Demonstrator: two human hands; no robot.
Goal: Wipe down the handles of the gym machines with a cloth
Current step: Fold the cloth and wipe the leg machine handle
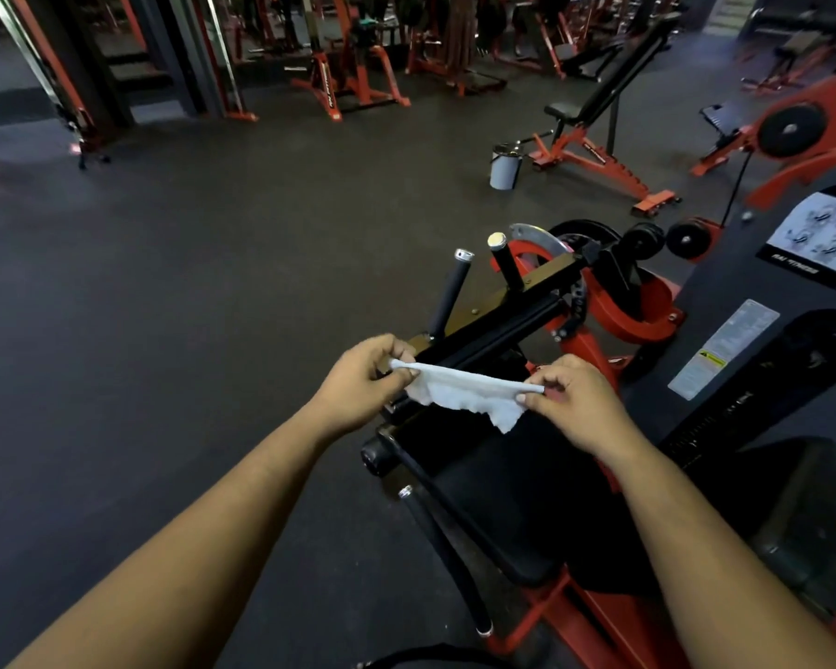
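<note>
From the head camera, the left hand (364, 374) pinches one end of a small white crumpled cloth (469, 394) between thumb and curled fingers, and the right hand (573, 400) pinches the other end the same way, so the cloth hangs stretched between them, its ragged lower edge drooping. The cloth is held in the air above the black and orange gym machine (599, 330), in front of its black crossbar; whether it touches the bar cannot be told. Beyond the hands two black foam-covered handles with silver end caps stand up tilted: the left handle (450, 292) and the shorter right handle (507, 265), whose base is hidden behind the bar. A long black curved grip bar (447, 557) runs down below the hands. A grey bucket (505, 166) stands on the dark rubber floor (213, 282) beside an orange-framed black bench (594, 137). The far machines are blurred and dim, and the printed labels on the right panel are unreadable
</note>
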